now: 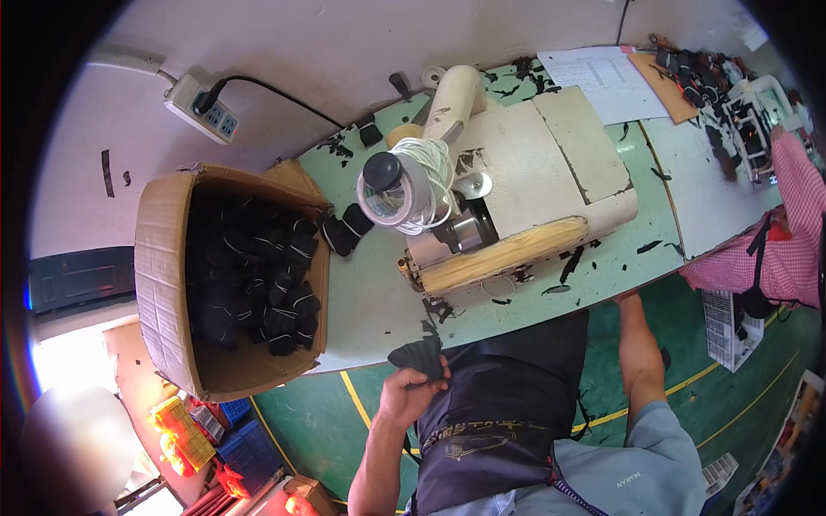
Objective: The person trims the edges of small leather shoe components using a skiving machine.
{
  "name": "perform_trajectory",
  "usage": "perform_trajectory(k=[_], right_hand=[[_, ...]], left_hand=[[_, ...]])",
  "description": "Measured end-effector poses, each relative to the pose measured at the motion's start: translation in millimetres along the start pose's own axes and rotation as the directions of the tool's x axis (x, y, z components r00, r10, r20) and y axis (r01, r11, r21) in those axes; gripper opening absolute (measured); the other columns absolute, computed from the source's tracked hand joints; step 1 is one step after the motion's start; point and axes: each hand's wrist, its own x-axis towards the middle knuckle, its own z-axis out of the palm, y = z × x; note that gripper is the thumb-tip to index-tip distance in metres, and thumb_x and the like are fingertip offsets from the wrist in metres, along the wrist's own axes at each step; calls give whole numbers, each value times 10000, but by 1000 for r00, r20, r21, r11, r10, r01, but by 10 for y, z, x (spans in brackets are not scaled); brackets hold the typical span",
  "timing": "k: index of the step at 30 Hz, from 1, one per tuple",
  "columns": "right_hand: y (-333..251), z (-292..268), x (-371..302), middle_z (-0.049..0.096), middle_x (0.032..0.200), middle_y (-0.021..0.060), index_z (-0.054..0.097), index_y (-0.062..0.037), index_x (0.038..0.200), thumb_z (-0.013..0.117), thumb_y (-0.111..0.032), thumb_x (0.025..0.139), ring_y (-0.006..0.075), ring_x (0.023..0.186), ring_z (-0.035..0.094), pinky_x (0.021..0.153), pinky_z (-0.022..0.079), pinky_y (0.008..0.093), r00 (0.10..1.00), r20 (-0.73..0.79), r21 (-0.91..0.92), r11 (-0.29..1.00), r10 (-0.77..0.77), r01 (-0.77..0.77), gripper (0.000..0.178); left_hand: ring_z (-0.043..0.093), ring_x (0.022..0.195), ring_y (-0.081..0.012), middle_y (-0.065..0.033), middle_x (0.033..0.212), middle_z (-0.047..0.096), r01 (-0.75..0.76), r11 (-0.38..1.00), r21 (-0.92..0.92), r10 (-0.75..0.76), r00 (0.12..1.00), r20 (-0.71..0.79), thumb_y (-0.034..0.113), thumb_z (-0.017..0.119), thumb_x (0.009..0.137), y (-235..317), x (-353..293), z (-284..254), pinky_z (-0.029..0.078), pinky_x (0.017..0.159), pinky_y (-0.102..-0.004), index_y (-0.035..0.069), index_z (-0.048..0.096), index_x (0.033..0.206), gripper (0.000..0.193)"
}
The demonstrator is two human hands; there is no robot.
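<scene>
My left hand (pixel 409 396) is closed on a small black cloth piece (pixel 417 358), pinched between thumb and fingers at the table's front edge. My right forearm (pixel 639 353) reaches forward to the same edge; only the back of my right hand (pixel 630 298) shows there, its fingers hidden beneath the tabletop. Ahead of both hands stands a cream sewing machine (pixel 568 155), with a roll of tape and a coil of white cord on it. To the left, a cardboard box (pixel 159 284) holds many folded black cloth pieces (pixel 249 275). Another black bundle (pixel 346 230) lies beside the box.
Black scraps (pixel 570 265) litter the pale green table (pixel 370 318). Papers (pixel 602 82) lie at the back right. A co-worker in a pink checked sleeve (pixel 796 189) sits at a second machine (pixel 757 120). A socket strip (pixel 200 107) hangs on the wall; crates (pixel 245 451) stand lower left.
</scene>
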Motion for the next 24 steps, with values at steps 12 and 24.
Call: perform_trajectory(k=[12,24], right_hand=[[-94,-259,-18,686,1102,35,623,-154,1158,639,-313,929,218,974,666,850,559,401,983,-166,-75,993,78,-92,279],[1043,1767,-2522,634,1114,122,481,-79,1291,577,-222,991,212,936,633,843,539,342,911,334,-630,662,-241,406,345]], left_hand=[[592,986,-312,-183,1118,615,-9,1000,-11,9,1000,-24,143,548,705,23,-43,62,480,839,-408,-31,519,1254,577],[590,1009,-258,-152,1148,599,-226,937,265,260,960,-100,13,547,759,38,89,113,506,814,-387,-26,552,1203,446]])
